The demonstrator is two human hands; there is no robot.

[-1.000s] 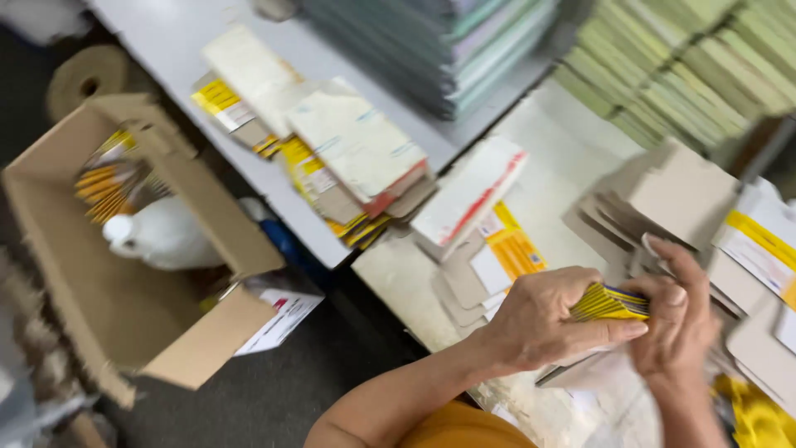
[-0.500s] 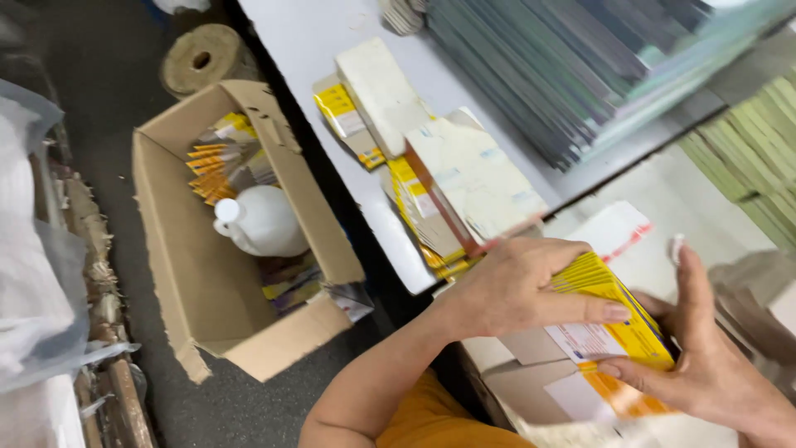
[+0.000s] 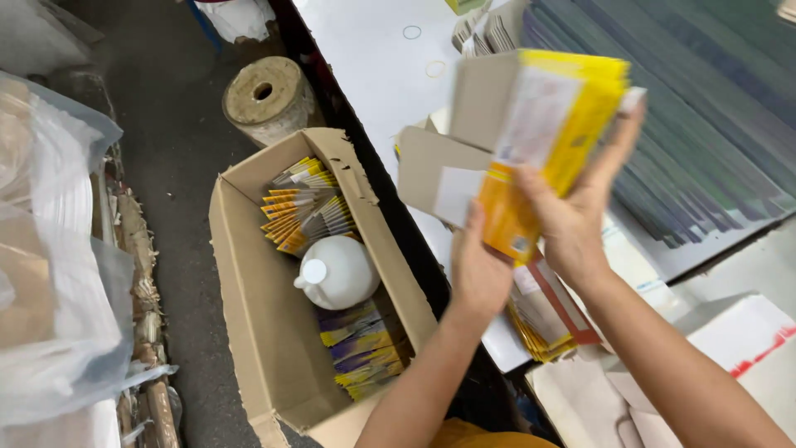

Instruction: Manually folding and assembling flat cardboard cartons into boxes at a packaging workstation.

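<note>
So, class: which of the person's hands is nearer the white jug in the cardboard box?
Left. The left hand grips the lower edge of the yellow flat cartons, just right of the white jug. The right hand holds the cartons' far side, farther away.

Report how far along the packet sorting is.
Done: bundles of flat packets already lie in the cardboard box on the floor, beside a white jug. In hand: both hands, left and right, hold a yellow stack up over the table edge. Left: more packets lie on the table, with grey sheets piled behind.
</note>
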